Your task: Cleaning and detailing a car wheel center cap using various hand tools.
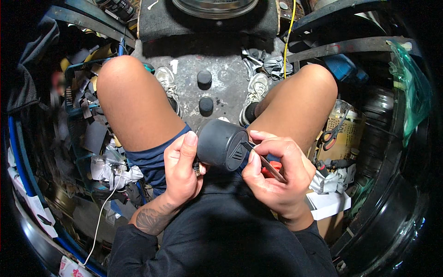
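In front of my lap, my left hand (pixel 182 164) grips a black cylindrical cap (pixel 220 143) from its left side. The cap is tilted so that its round end, marked with slanted grooves, faces right. Between the thumb and fingers of my right hand (pixel 284 173) is a thin, dark, flat-bladed tool (pixel 272 167). Its tip meets or nearly meets the grooved face; exact contact is hard to tell. Something red (pixel 272 171) shows beside the tool, partly hidden by my right hand.
Two small black ribbed round caps (pixel 204 78) lie on the grey floor (pixel 189 57) between my shoes. Ahead stands a dark-covered platform (pixel 207 25) with a round rim on it. Orange-handled scissors (pixel 330 137) rest by a cardboard box at right. Scraps fill the left side.
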The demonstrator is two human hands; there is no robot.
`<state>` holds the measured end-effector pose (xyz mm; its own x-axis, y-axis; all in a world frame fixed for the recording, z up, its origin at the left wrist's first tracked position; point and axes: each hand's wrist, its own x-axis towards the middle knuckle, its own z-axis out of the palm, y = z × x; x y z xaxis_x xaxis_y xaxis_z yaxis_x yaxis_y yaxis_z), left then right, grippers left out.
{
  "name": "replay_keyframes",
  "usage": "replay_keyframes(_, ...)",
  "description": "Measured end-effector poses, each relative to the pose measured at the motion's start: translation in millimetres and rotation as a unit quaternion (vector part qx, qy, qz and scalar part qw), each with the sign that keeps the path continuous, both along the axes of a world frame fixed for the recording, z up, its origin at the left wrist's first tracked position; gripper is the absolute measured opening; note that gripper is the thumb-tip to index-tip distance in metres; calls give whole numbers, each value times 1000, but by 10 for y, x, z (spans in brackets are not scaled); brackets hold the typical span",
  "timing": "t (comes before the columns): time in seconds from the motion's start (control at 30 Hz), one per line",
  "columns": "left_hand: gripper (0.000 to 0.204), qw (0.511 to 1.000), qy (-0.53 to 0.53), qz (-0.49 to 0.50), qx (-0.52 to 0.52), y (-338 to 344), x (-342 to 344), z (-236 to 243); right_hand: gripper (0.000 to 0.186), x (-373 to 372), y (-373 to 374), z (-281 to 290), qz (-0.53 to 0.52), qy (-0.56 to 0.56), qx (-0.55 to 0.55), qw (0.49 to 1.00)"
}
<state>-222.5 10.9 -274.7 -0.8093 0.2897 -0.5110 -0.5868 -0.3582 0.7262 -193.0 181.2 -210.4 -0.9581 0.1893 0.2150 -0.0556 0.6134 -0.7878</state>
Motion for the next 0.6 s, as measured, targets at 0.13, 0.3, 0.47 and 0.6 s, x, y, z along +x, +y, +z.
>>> replay_keyframes(0.13,38,1000,-14,16,16,-1,8,2,16,25,-9,7,20,-2,24,1000)
replay_keyframes(0.3,38,999,-20,18,18,-15,25,-9,16,-12,-21,-15,5,27,44,999)
replay_keyframes(0.47,38,999,-20,13,29,-39,24,-17,16,25,-7,1,21,-3,25,999)
replay_keyframes(0.6,39,1000,-19,12,20,-49,32,-12,16,-21,-14,-28,7,17,42,999)
